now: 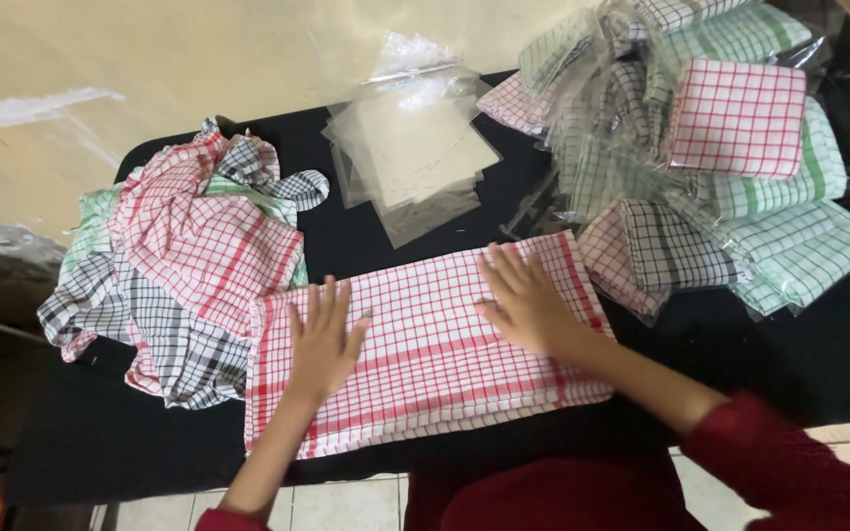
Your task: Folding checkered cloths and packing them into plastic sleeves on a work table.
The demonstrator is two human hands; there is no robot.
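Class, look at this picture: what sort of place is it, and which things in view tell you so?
Probably a home packing table: loose checked cloths heaped at one side, empty clear bags stacked in the middle, bagged folded cloths piled at the other.

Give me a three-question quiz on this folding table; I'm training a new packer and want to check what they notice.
1. True or false: both hands lie flat on the red checked cloth.
2. What lies beyond the cloth at the table's far middle: A) scissors B) a stack of clear plastic bags C) a box?
3. On which side of the person is the loose heap of unfolded cloths?

Key:
1. True: left hand and right hand press on it, palms down.
2. B.
3. The left; the bagged cloths are on the right.
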